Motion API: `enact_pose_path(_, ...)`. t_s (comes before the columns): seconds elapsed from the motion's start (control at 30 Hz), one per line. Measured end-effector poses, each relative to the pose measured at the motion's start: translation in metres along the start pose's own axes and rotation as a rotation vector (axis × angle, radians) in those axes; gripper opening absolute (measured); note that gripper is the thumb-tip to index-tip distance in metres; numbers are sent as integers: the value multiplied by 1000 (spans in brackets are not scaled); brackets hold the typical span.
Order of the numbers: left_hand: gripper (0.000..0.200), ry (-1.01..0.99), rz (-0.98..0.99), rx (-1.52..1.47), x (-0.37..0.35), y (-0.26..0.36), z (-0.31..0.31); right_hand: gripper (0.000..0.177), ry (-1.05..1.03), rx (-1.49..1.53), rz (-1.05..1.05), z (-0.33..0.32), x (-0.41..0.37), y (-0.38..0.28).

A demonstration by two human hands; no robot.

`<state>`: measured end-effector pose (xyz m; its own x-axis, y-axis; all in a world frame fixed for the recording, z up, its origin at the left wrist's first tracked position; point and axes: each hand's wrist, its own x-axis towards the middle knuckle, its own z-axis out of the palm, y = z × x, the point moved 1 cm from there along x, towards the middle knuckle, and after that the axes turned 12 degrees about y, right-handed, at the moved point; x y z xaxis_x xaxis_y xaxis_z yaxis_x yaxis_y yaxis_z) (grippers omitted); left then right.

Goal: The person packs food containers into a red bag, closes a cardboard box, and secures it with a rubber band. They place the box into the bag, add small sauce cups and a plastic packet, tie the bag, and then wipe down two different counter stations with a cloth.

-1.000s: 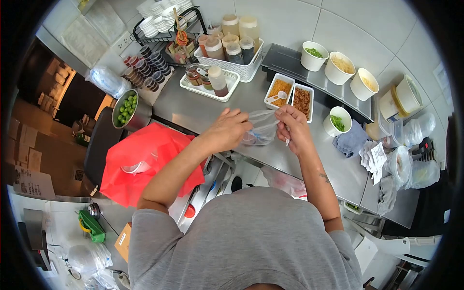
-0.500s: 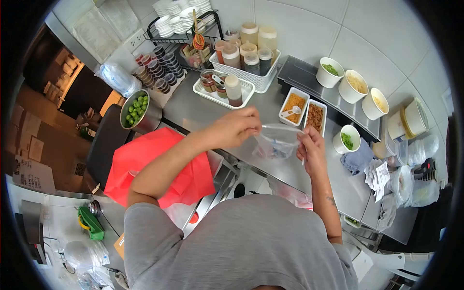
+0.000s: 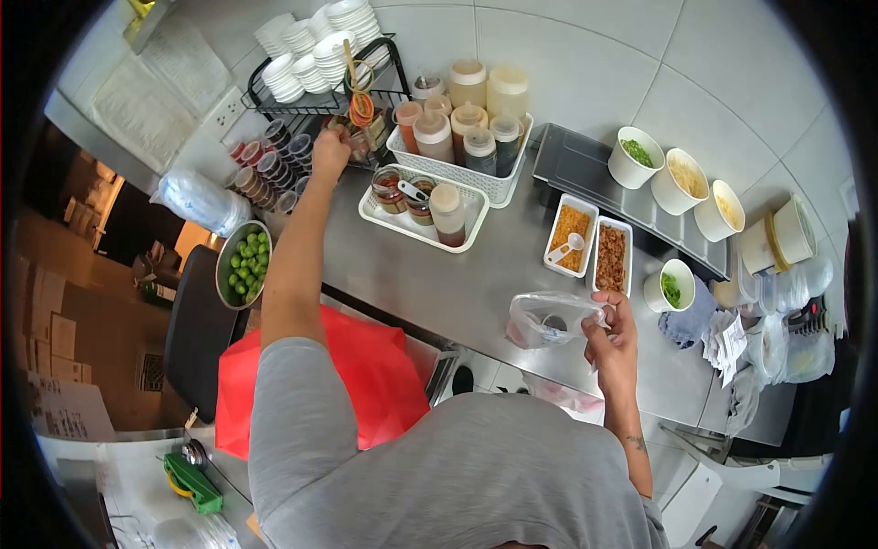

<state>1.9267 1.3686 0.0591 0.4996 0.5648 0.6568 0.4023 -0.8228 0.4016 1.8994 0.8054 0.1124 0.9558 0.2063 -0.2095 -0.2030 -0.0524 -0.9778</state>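
My right hand [image 3: 613, 339] pinches the rim of a clear plastic bag [image 3: 530, 322] over the front of the steel counter. A small dark round item shows through the film. My left hand [image 3: 331, 154] is stretched far out to the back left, at the basket of small packets [image 3: 364, 139] below the wire rack. Its fingers are curled together, and whatever is between them is hidden. Stacked dark sauce cups [image 3: 274, 165] stand just left of that hand. To its right sits a white tray [image 3: 474, 240] holding jars and a squeeze bottle.
A white basket of bottles [image 3: 512, 190] stands behind the tray. Right of it are tubs of orange crumbs [image 3: 571, 229] and brown bits [image 3: 611, 252], and a cup of chopped greens [image 3: 670, 288]. A pot of limes [image 3: 222, 274] and a red bag [image 3: 370, 375] lie left.
My left hand has let go of the bag's rim and moved far left to the packet basket. My right hand, still holding the bag, has shifted slightly right and nearer to me.
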Motion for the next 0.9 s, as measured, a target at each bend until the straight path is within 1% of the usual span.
enact_pose_path(0.13,13,-100,-142,10,10,-3,13,15,34,-163,-116,1,5,10)
enact_pose_path(0.17,13,-109,-122,31,13,-2,12,11,47,-177,-129,2,6,12)
enact_pose_path(0.23,13,-23,-79,10,17,-8,13,8,53,-215,-175,3,9,18)
enact_pose_path(0.27,13,22,-59,0,19,-11,13,8,47,-239,-208,2,12,22)
enact_pose_path(0.4,12,-80,-46,-62,16,-10,0,13,71,-340,-297,4,19,22)
enact_pose_path(0.47,12,-132,-26,-74,16,-4,-1,14,49,-334,-314,9,19,22)
enact_pose_path(0.5,13,-93,-42,-22,19,3,1,15,40,-332,-325,11,19,21)
enact_pose_path(0.6,23,-106,-40,22,13,16,2,15,29,-314,-376,15,21,22)
enact_pose_path(0.63,26,-108,-70,-1,12,18,2,15,34,-310,-377,16,21,23)
enact_pose_path(0.73,24,-59,-99,71,14,16,3,14,52,-328,-386,14,21,24)
enact_pose_path(0.8,17,3,-119,9,7,20,-8,14,70,-374,-399,11,20,22)
enact_pose_path(0.87,22,73,59,5,0,15,-17,14,68,-387,-426,7,19,19)
enact_pose_path(0.9,25,34,86,108,-4,31,-31,14,68,-387,-442,7,19,17)
